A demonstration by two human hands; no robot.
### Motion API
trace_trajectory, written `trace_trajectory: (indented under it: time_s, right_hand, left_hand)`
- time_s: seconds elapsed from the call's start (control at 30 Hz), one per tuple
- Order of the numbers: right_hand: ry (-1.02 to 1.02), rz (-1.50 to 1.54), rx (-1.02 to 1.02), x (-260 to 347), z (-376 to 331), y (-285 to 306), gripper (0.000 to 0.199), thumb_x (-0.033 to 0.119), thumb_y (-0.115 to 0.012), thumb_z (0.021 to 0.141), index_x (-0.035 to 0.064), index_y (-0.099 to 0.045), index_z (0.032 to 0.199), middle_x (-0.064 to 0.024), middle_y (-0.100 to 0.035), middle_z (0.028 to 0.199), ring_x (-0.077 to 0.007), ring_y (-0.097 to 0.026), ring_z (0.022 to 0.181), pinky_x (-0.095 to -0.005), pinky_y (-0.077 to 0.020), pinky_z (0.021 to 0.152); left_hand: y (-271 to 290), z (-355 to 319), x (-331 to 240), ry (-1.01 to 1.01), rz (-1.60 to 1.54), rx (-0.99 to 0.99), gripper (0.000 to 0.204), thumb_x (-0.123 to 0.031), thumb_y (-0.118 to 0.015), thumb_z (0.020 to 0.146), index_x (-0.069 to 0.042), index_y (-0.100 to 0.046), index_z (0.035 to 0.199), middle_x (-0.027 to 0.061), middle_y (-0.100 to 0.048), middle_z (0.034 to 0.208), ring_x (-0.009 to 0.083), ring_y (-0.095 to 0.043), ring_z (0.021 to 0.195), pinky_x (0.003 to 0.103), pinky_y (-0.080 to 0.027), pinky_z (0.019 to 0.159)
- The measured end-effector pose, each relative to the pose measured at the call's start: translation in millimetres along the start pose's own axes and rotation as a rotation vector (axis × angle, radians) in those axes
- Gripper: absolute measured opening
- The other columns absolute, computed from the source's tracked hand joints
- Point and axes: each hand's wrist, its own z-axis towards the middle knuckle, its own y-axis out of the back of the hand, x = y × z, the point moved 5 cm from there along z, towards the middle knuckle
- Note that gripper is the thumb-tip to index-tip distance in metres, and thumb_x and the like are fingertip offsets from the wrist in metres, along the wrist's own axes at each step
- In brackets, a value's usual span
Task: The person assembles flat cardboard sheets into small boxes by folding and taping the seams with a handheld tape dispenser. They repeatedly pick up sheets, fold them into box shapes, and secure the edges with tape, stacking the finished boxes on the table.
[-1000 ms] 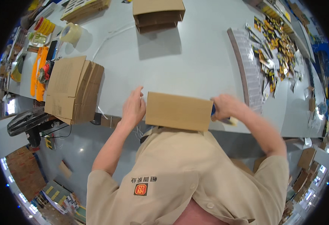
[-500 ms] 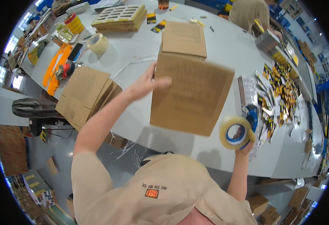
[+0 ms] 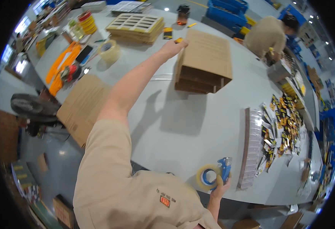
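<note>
From afar I see the left hand (image 3: 172, 49) at twelve o'clock by the cardboard box (image 3: 206, 49), its grip unclear, and the right hand (image 3: 221, 187) at five clasping a blue tape dispenser (image 3: 226, 167).

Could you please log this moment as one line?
left grip: at cardboard box, left side | right grip: holding blue tape dispenser | box: near end open | far right: heap of small packets

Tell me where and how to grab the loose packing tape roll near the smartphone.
Probably grip the packing tape roll by its curved outer wall, coming from the right: its round side suits a wraparound hold, and the smartphone lies on its left.
</note>
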Motion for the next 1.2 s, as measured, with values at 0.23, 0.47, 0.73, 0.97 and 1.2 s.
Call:
trace_trajectory:
  time_s: [0.23, 0.47, 0.73, 0.97, 1.2]
  right_hand:
    - [0.231, -0.63, 0.12, -3, 30, -30, 0.067, 0.017, -0.085, 0.075, -0.0041, -0.056, 0.131, -0.0169, -0.066, 0.116, -0.0252, -0.064, 0.104, -0.0367, -0.0502, 0.093]
    - [0.179, -0.727, 0.336, 3, 50, -45, 0.066, 0.021, -0.085, 0.072, 0.0004, -0.059, 0.13, -0.015, -0.069, 0.109, -0.0246, -0.066, 0.097, -0.0361, -0.052, 0.087]
    - [0.233, -0.853, 0.345, 12, 37, -57, 0.068, 0.032, -0.085, 0.071, 0.0029, -0.059, 0.127, -0.0188, -0.07, 0.102, -0.0332, -0.069, 0.09, -0.0413, -0.0533, 0.083]
    - [0.365, -0.775, 0.292, 9, 27, -51, 0.067, 0.03, -0.086, 0.071, 0.0049, -0.06, 0.128, -0.0163, -0.07, 0.103, -0.032, -0.069, 0.09, -0.0399, -0.0527, 0.082]
    - [0.354, -0.792, 0.25, 6, 25, -48, 0.065, 0.033, -0.084, 0.073, 0.0035, -0.059, 0.126, -0.0184, -0.07, 0.103, -0.0367, -0.068, 0.091, -0.0436, -0.0533, 0.081]
  left_hand:
    - [114, -272, 65, -0.012, 0.815, -0.215, 0.092, -0.055, -0.073, 0.08, 0.003, -0.041, 0.144, 0.0258, -0.051, 0.136, 0.0374, -0.046, 0.132, 0.053, -0.034, 0.11]
    - [160, -433, 156, 0.395, 0.921, -0.222, 0.058, -0.037, -0.069, 0.088, 0.005, -0.052, 0.124, 0.026, -0.055, 0.118, 0.0429, -0.054, 0.114, 0.051, -0.045, 0.097]
    - [166, -431, 166, 0.219, 1.007, -0.428, 0.05, -0.029, -0.077, 0.083, 0.003, -0.054, 0.113, 0.0237, -0.056, 0.112, 0.0417, -0.056, 0.109, 0.046, -0.048, 0.092]
    - [161, -436, 168, 0.281, 1.021, -0.135, 0.056, -0.031, -0.083, 0.079, 0.003, -0.056, 0.115, 0.0209, -0.059, 0.114, 0.0329, -0.06, 0.107, 0.038, -0.049, 0.09]
    - [214, -415, 197, 0.464, 0.219, 0.156, 0.04, -0.034, -0.076, 0.089, 0.001, -0.062, 0.102, 0.0025, -0.061, 0.084, 0.0133, -0.057, 0.082, 0.03, -0.049, 0.076]
